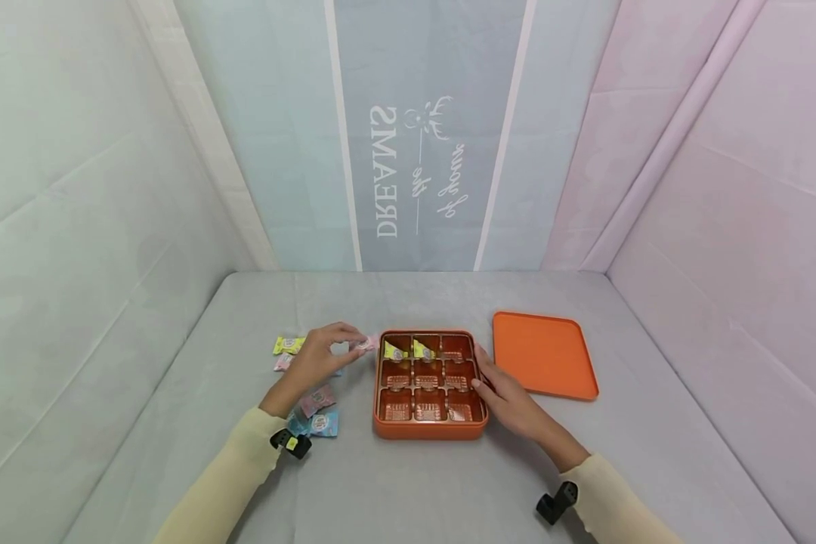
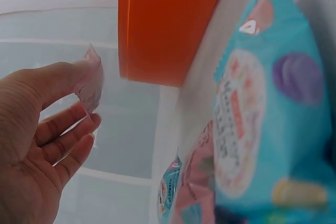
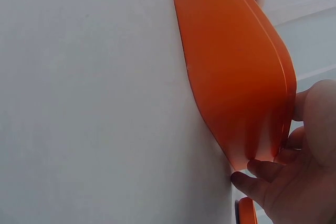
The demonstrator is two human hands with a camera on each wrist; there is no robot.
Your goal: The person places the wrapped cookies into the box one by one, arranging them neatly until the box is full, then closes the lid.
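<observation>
An orange box [image 1: 430, 432] with a nine-compartment insert stands on the table; yellow packets [image 1: 424, 349] lie in the back left and back middle compartments. My left hand [image 1: 322, 355] pinches a small pink packet [image 1: 367, 344] just left of the box's back left corner. The left wrist view shows this pink packet [image 2: 92, 80] between thumb and fingers, off the table. On the box's right side rests my right hand [image 1: 513, 400], its thumb at the rim; in the right wrist view the fingers touch the orange side wall [image 3: 236, 66].
Left of the box lie several loose packets: a yellow one [image 1: 287, 345], pink ones [image 1: 317, 400] and blue ones [image 1: 324, 424], some partly behind the left hand and forearm. An orange square lid [image 1: 545, 355] lies flat to the right of the box. Fabric walls stand around the table.
</observation>
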